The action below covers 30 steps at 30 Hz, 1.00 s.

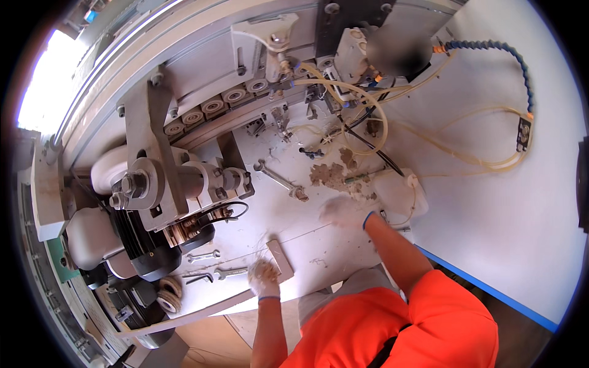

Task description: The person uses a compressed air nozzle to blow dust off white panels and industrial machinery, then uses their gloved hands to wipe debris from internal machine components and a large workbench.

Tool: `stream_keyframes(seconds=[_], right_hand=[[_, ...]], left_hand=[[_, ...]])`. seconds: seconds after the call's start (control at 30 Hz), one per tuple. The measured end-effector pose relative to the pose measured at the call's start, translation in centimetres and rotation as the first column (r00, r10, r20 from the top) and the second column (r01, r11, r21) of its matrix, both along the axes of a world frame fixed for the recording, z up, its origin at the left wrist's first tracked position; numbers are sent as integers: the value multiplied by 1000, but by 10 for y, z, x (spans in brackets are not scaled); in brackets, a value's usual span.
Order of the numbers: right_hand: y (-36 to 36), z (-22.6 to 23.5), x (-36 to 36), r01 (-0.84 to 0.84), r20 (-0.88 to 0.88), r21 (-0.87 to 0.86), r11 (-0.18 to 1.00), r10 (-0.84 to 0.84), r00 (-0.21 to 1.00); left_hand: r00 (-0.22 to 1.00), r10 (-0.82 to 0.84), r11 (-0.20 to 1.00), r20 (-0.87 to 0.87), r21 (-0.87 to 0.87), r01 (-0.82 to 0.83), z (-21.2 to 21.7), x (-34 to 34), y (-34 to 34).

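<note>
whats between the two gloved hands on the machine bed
In the head view, a small flat grey block lies just beside the left hand. From there to the blurred right hand the dusty white bed is bare apart from debris specks.

Orange short-sleeve shirt w/ dark strap; dusty white work gloves (blue cuffs) on left hand [264, 277] & right hand [341, 211].

Head view, looking down, close over machine bed [319, 236]

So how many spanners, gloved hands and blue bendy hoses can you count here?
Spanners: 3
Gloved hands: 2
Blue bendy hose: 1
Total: 6
</note>
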State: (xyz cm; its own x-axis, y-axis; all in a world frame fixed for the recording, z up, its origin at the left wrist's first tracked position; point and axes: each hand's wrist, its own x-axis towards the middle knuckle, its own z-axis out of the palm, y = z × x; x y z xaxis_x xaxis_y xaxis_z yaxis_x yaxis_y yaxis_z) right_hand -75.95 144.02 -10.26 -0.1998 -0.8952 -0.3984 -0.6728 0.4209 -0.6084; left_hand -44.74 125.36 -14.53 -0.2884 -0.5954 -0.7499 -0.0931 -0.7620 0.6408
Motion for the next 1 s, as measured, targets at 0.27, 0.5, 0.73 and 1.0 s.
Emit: stream_keyframes(seconds=[0.27,0.5,0.73,1.0], right_hand=[[9,-114,-149,980,130,145,137,-984,118],[-11,-172,-214,914,-269,93,394,-874,404],[-2,-165,-188,806,-366,-7,592,-751,549],[-44,-36,-96,405,-451,-537,740,-658,603]], left_hand=[[891,387,913,238,34,-406,35,152,34],[843,306,935,443,29,-354,36,114,67],[891,123,988,437,33,-153,38,65,64],[913,257,927,316,186,-325,25,70,58]])
